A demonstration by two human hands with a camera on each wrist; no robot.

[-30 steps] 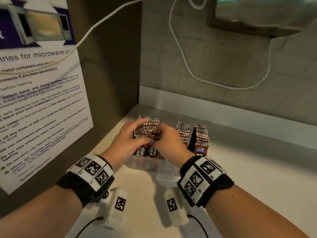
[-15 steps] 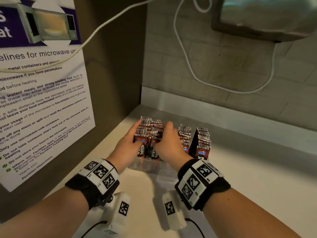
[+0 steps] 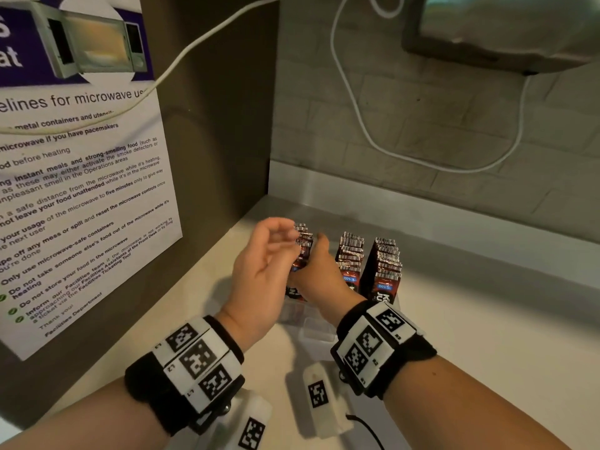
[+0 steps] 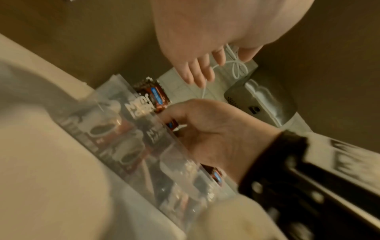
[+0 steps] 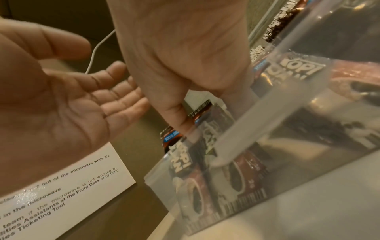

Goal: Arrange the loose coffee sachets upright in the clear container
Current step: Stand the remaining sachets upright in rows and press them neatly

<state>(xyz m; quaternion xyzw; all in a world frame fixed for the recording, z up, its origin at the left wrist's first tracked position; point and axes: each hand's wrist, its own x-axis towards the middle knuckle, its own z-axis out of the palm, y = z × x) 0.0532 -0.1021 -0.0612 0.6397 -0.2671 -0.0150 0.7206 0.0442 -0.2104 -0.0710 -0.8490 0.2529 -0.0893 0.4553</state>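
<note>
Dark red coffee sachets stand upright in three rows in the clear container (image 3: 316,331): a left row (image 3: 304,246), a middle row (image 3: 350,254) and a right row (image 3: 386,271). My right hand (image 3: 319,267) reaches into the left row, its thumb (image 5: 180,120) pressed on the front of a sachet (image 5: 202,112) and its fingers curled in among the packets, mostly hidden. My left hand (image 3: 276,245) hovers just left of that row, palm (image 5: 61,100) open and facing the right hand, holding nothing. The container wall (image 5: 267,116) blurs the lower sachets.
A brown side panel with a microwave poster (image 3: 81,190) stands close on the left. The tiled back wall carries a white cable (image 3: 357,125) and an appliance (image 3: 503,34) overhead. The white counter (image 3: 487,345) stretches to the right of the container.
My left hand has let go of the left row and lifted away to the left, opening up. My right hand has stayed in that row.
</note>
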